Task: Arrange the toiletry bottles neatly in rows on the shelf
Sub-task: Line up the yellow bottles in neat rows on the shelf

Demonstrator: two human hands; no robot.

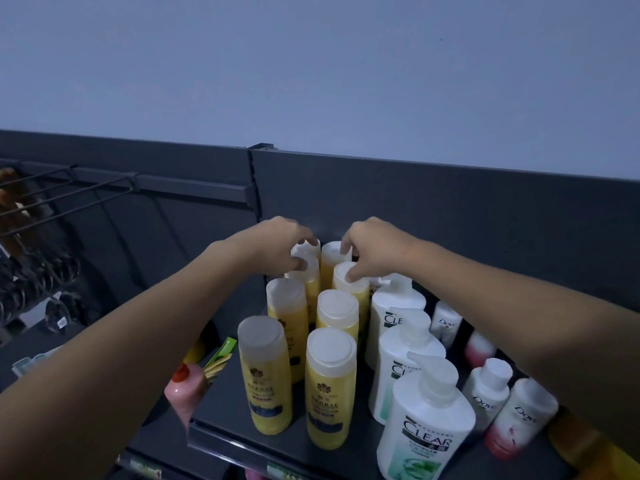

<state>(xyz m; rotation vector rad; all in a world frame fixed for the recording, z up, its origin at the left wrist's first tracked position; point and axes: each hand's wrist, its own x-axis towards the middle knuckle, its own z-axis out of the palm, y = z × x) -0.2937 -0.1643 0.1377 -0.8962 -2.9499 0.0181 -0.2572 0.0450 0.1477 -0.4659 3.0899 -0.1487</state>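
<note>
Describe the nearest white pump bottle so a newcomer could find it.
On the dark shelf, right of the two yellow bottle rows, white pump bottles run front to back. Yours is the front pump bottle, the only one showing its whole CLEAR label.

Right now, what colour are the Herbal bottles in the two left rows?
Yellow, with frosted white caps; the Herbal bottles show best in the head view.
</note>
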